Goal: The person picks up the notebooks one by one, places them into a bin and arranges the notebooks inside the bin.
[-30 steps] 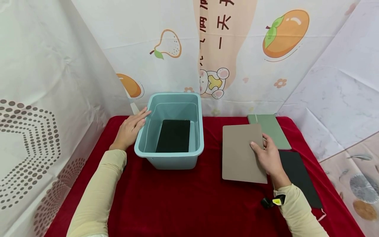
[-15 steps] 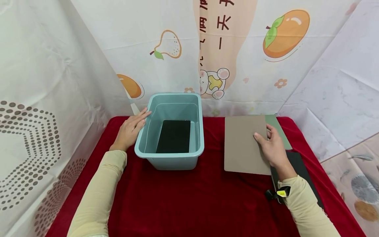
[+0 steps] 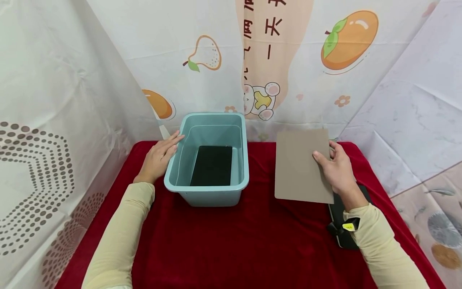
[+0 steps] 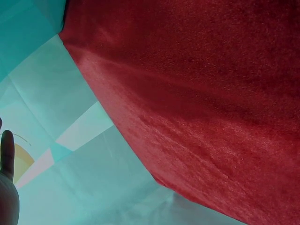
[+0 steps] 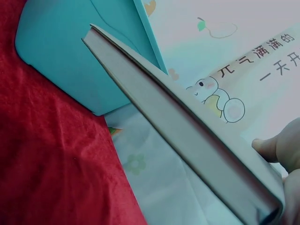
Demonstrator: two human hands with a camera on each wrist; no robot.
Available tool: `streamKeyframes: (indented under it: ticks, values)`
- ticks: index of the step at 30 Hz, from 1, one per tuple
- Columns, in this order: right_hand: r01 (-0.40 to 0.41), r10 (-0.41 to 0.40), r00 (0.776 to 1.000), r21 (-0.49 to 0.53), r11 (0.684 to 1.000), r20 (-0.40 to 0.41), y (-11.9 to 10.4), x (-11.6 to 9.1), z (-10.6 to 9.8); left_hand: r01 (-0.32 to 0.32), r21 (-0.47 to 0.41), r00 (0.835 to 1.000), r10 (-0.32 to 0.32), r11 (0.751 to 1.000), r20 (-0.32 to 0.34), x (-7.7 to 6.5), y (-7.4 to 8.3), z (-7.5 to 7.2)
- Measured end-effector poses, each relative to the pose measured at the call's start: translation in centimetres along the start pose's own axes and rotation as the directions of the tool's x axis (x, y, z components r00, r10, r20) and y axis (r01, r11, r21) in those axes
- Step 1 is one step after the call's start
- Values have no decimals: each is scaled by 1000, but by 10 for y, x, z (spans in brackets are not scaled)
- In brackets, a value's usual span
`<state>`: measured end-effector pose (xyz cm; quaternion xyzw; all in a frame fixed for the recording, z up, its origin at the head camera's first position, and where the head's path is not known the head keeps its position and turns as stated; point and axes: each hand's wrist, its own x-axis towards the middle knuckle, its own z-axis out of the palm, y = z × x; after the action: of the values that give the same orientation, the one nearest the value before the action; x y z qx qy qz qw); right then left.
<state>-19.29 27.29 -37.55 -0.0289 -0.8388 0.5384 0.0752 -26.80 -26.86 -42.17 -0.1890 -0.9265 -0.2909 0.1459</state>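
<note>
My right hand point(image 3: 336, 166) grips the right edge of a taupe hardcover notebook point(image 3: 301, 166), thumb on its front cover. In the right wrist view the notebook point(image 5: 164, 112) shows its page edge, with the thumb point(image 5: 267, 149) at its near end. My left hand point(image 3: 157, 158) rests with extended fingers on the left rim of a light blue plastic bin point(image 3: 207, 188). Inside the bin lies a flat black rectangular book point(image 3: 212, 166). Only a thumb and part of the palm point(image 4: 7, 159) show in the left wrist view.
A black notebook point(image 3: 347, 241) lies on the red cloth point(image 3: 231, 245) at the right, partly under my right forearm. The green notebook at the back right is hidden behind the raised taupe one and my hand. A printed white curtain point(image 3: 216, 88) hangs behind the table.
My right hand has moved up and slightly right with the taupe notebook, which now covers the green notebook. My left hand and the bin have stayed still.
</note>
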Motion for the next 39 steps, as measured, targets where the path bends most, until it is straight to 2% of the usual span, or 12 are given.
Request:
streamKeyframes:
  ticks: [11, 17, 24, 32, 39]
  values:
    - [27, -27, 999, 3, 1000, 29, -17, 8, -2, -17, 6, 1000, 17, 1000, -2, 1, 0, -1]
    - [33, -33, 999, 6, 999, 31, -30, 12, -5, -2, 7, 1000, 2, 1000, 12, 1, 2, -1]
    - [28, -33, 996, 65, 997, 79, -40, 18, -3, 6, 5, 1000, -6, 1000, 15, 0, 0, -1]
    - [-6, -3, 994, 79, 997, 108, -55, 25, 2, 5, 11, 1000, -5, 1000, 20, 0, 0, -2]
    - [-5, -13, 993, 141, 990, 121, -67, 31, 5, -2, 9, 1000, 1, 1000, 17, 0, 0, -2]
